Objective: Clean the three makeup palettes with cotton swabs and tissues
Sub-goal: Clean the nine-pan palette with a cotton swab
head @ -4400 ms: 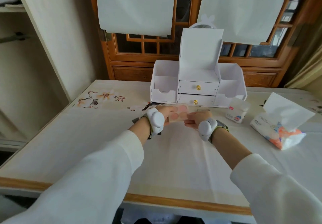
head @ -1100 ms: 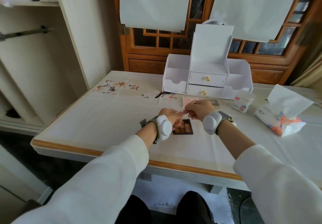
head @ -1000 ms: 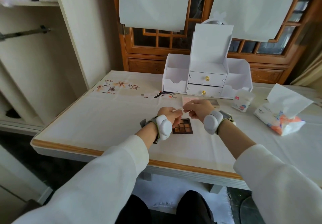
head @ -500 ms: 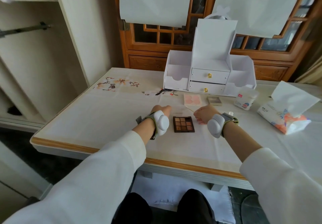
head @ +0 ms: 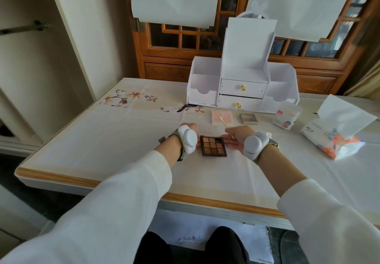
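The brown palette (head: pixel 213 145) lies open on the bench (head: pixel 115 140) right in front of me, flanked by both hands. My left hand (head: pixel 188 135) touches its left edge; its fingers are hidden behind the wrist band, so I cannot tell their state. My right hand (head: pixel 236 138) pinches a cotton swab (head: pixel 226 125), with the other fingers spread along the palette's right edge. I judge this the start of cleaning the brown one. Next I need to tip the swab down into the pans. The pink palette (head: pixel 222 117) and small grey palette (head: pixel 248 118) wait beyond, swab tub (head: pixel 286 118) and tissue pack (head: pixel 331 138) to the right.
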